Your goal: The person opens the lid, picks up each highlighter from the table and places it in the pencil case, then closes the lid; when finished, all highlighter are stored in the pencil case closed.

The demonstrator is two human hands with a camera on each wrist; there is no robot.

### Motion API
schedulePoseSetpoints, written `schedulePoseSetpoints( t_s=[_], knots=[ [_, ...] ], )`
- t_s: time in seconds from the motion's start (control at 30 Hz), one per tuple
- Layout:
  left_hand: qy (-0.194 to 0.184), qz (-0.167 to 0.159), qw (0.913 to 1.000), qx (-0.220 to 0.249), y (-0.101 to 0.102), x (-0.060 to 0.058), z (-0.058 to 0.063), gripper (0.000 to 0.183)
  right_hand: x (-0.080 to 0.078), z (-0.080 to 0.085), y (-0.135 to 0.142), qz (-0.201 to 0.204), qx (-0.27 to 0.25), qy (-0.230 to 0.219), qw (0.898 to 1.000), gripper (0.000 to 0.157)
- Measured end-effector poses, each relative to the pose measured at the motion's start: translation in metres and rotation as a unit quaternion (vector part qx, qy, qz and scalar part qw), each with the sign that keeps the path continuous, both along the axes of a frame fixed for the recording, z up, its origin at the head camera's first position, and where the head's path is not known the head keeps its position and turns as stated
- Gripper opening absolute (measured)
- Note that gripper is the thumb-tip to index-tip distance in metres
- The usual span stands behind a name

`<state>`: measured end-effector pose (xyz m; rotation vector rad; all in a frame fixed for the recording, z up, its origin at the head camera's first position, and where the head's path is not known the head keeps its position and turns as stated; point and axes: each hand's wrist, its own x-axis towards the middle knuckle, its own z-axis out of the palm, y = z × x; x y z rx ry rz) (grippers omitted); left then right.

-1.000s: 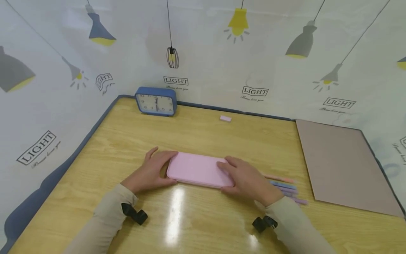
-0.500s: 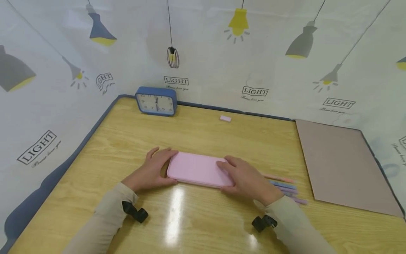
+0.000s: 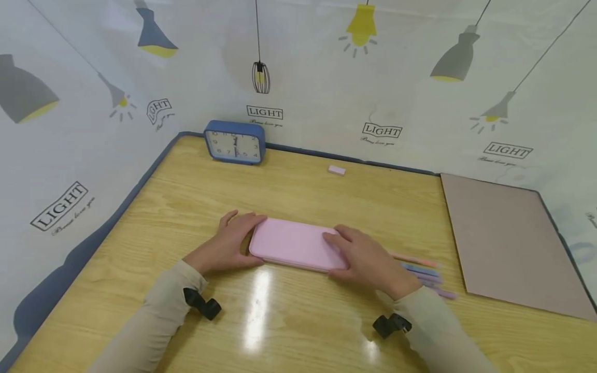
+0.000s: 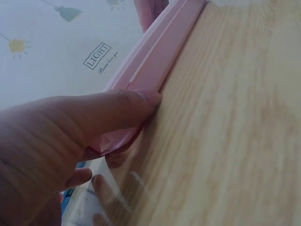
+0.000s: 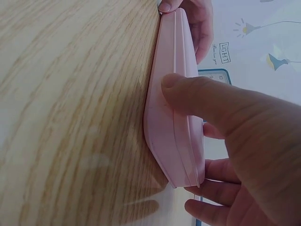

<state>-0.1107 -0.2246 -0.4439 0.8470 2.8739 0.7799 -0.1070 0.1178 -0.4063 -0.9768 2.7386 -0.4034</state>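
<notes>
A pink rounded pencil case lies flat on the wooden table with its lid down. At its left end my left hand grips it, thumb against the front side and fingers round the back. My right hand holds the right end the same way, its thumb on the front side near the lid seam, one finger over the top. The case's long front side also shows in the left wrist view, close along the tabletop.
Several pastel pens lie just right of my right hand, partly hidden by it. A pink eraser and a blue clock stand toward the back. A grey-pink board covers the right side. A printed curtain borders the table.
The head view has shifted slightly, so everything appears a little higher and farther right. Both hands keep their hold on the pencil case, which has not visibly moved on the table.
</notes>
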Motion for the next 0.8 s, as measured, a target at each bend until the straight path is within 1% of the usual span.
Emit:
schedulePoseSetpoints(
  t_s=[0.27, 0.57, 0.8],
  knots=[
    [0.011, 0.003, 0.9999, -0.005, 0.0005, 0.0006, -0.0018, 0.094, -0.0003, -0.0018, 0.0016, 0.013, -0.002, 0.015, 1.000, 0.078],
    [0.012, 0.011, 0.9998, -0.009, 0.0020, 0.0003, -0.0018, 0.093, 0.0007, -0.0003, 0.0005, 0.005, 0.002, 0.007, 1.000, 0.079],
    [0.009, 0.013, 0.9999, -0.003, 0.0028, -0.0004, 0.0003, 0.092, 0.0000, -0.0013, 0.0017, 0.010, -0.004, 0.013, 1.000, 0.079]
  ],
)
